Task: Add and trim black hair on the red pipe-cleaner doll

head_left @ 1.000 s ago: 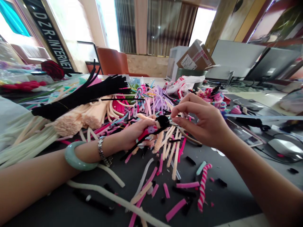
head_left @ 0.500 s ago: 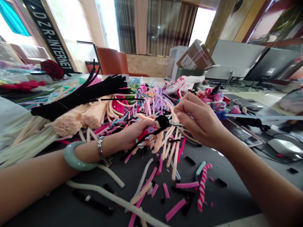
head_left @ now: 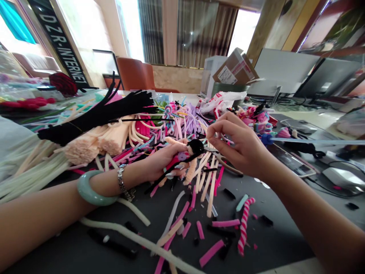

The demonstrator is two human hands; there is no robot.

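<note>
My left hand [head_left: 168, 160] is closed around a small doll made of pipe cleaners [head_left: 180, 156], with a round black-haired head [head_left: 195, 147], pink body and peach limbs. Its head points to the right. My right hand [head_left: 235, 140] hovers just right of the head, thumb and forefinger pinched together. Whatever may be between those fingertips is too small to make out. Below the right hand, a pair of pliers or scissors [head_left: 225, 163] lies on the peach pipe cleaners [head_left: 209, 182], its jaws near the doll's head.
Bundles of black [head_left: 94, 116] and peach pipe cleaners [head_left: 82, 146] lie at left. Cut pink pieces [head_left: 211, 253] and a striped pink twist [head_left: 245, 228] are scattered in front. A phone [head_left: 293, 161] and white mouse [head_left: 342, 179] lie right; a cardboard box [head_left: 236, 70] and monitors [head_left: 282, 72] stand behind.
My right hand has shifted slightly left, its pinched fingertips lifting a little. The left hand and the doll stay almost still.
</note>
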